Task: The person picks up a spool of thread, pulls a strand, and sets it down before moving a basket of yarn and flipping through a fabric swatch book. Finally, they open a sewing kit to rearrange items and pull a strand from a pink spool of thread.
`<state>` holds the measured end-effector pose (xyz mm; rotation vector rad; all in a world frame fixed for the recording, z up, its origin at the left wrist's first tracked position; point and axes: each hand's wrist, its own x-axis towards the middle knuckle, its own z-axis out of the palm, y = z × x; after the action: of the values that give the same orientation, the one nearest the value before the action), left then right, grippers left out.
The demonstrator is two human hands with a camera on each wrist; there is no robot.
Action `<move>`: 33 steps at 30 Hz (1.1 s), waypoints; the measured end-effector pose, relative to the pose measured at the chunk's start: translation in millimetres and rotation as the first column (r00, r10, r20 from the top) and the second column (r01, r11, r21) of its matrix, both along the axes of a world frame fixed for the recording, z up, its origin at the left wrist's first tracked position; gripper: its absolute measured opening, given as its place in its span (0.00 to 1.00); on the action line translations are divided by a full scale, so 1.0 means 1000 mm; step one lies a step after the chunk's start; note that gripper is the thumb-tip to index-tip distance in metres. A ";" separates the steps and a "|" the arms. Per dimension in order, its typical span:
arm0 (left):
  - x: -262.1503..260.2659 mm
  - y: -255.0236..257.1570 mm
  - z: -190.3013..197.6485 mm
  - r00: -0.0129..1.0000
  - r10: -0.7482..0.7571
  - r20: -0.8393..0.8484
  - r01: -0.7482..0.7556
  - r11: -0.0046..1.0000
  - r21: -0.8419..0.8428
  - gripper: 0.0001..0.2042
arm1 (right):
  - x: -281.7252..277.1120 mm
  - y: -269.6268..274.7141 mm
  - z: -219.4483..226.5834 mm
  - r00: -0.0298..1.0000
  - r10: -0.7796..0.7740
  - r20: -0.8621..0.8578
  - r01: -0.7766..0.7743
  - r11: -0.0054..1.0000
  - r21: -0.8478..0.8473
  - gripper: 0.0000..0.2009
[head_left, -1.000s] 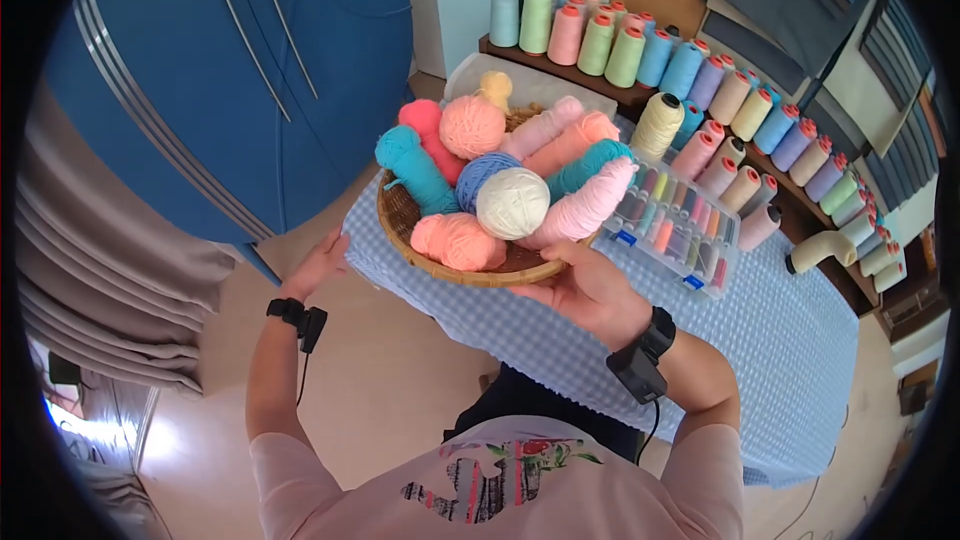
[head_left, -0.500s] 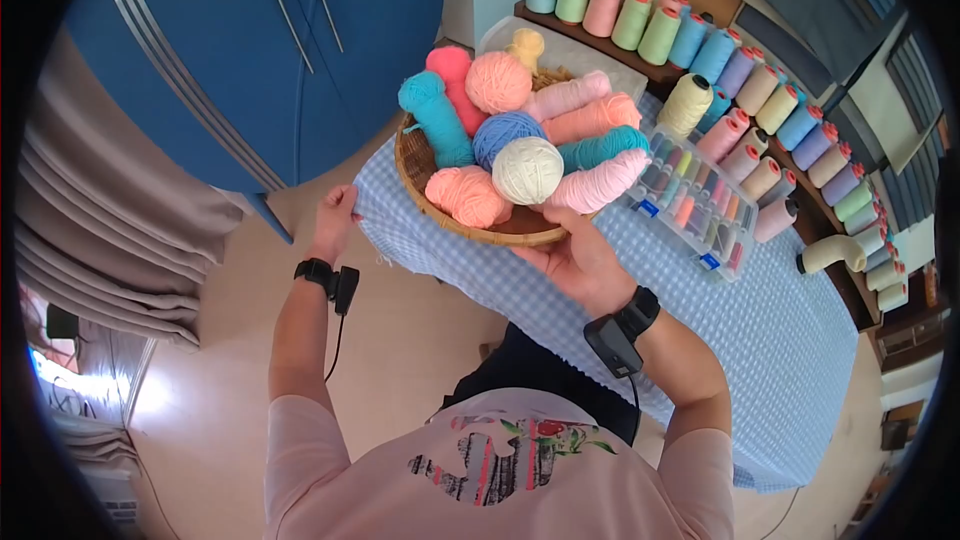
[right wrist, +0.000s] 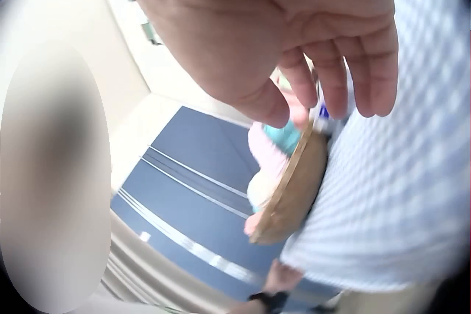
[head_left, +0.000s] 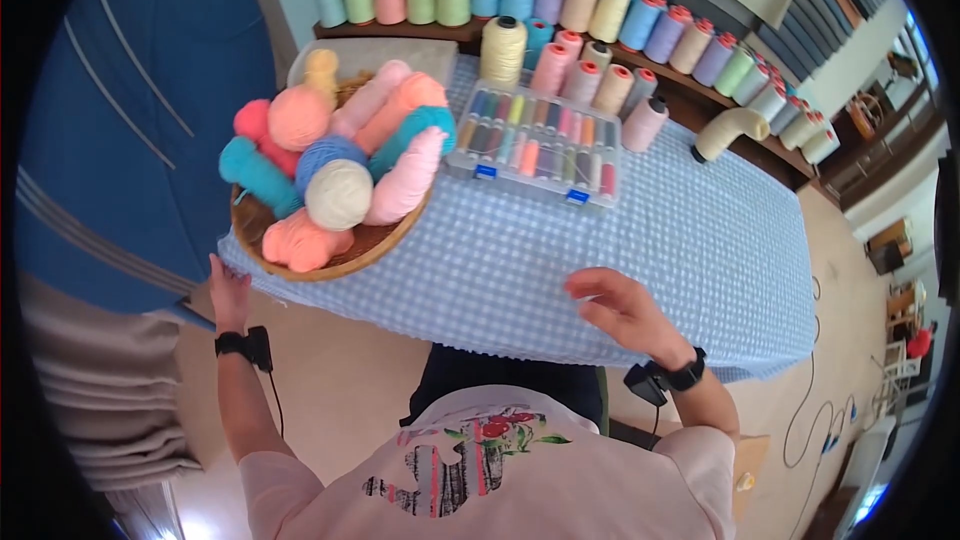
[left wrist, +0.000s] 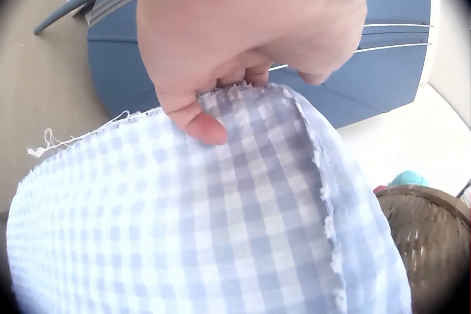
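At the table's left corner my left hand [head_left: 231, 298] pinches the frayed edge of a blue-and-white checked tablecloth [left wrist: 243, 203], its thumb lying over the fabric. My right hand [head_left: 628, 312], with relaxed fingers and nothing in them, hovers over the cloth near the front edge. A shallow wicker basket [head_left: 385, 248] sits on the cloth at the left end, close to the left hand. Piled in it are balls and skeins of yarn, among them a white ball [head_left: 339, 194], a blue ball [head_left: 322, 155] and a teal skein [head_left: 258, 176]. The right wrist view shows the basket's side beyond the fingers.
A clear divided case [head_left: 540, 145] of small thread spools lies behind the basket's right side. Cones of thread line a brown shelf [head_left: 690, 85] along the back, with several more standing before it. A bent beige cone [head_left: 733, 130] is farther right. Blue cabinet doors [head_left: 140, 120] rise at left.
The right hand has let go of the basket's rim and moved right over the cloth. The basket now rests lower on the table. The left hand has stayed by the cloth's corner; the view has turned right.
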<state>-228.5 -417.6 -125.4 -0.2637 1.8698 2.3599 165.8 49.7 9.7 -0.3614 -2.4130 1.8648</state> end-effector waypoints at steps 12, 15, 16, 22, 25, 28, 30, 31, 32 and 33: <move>0.001 -0.048 -0.014 0.913 0.376 -0.159 -0.390 0.918 -0.068 0.10 | 0.075 0.041 0.023 0.987 -0.135 0.083 0.066 0.826 0.559 0.20; 0.022 -0.052 0.022 0.896 0.282 -0.344 -0.182 0.938 0.296 0.11 | 0.041 0.074 0.013 0.987 -0.135 -0.089 0.157 0.932 0.327 0.24; 0.034 -0.038 0.046 0.899 0.274 -0.342 -0.169 0.937 0.305 0.11 | 0.025 0.087 0.011 0.984 -0.136 -0.115 0.160 0.958 0.239 0.25; 0.185 0.137 0.165 0.781 -0.248 -0.573 0.469 0.839 0.276 0.13 | -0.060 0.120 -0.009 0.872 -0.479 0.096 0.458 0.733 -0.503 0.27; 0.233 0.220 0.166 0.585 -0.681 -0.441 0.767 0.642 0.025 0.23 | -0.078 0.123 -0.029 0.878 -0.461 0.125 0.428 0.642 -0.636 0.29; 0.238 0.294 0.140 0.672 -0.731 -0.120 0.740 0.655 0.153 0.29 | -0.080 0.114 -0.037 0.853 -0.510 0.112 0.449 0.608 -0.655 0.28; 0.220 0.330 0.116 0.705 -0.705 -0.076 0.707 0.690 0.152 0.31 | -0.080 0.113 -0.039 0.861 -0.504 0.064 0.420 0.635 -0.649 0.27; 0.211 0.345 0.109 0.767 -0.633 -0.103 0.641 0.753 0.146 0.29 | -0.080 0.115 -0.042 0.867 -0.496 0.053 0.408 0.645 -0.646 0.27; 0.203 0.357 0.104 0.824 -0.552 -0.130 0.566 0.811 0.145 0.28 | -0.081 0.117 -0.046 0.872 -0.488 0.043 0.399 0.656 -0.640 0.27; 0.194 0.366 0.101 0.831 -0.539 -0.140 0.556 0.818 0.147 0.28 | -0.081 0.118 -0.049 0.877 -0.479 0.035 0.390 0.667 -0.634 0.27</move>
<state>-34.2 -51.9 -24.0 0.3676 1.4756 2.1276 84.6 167.8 -39.5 -0.7455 -1.3594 2.2802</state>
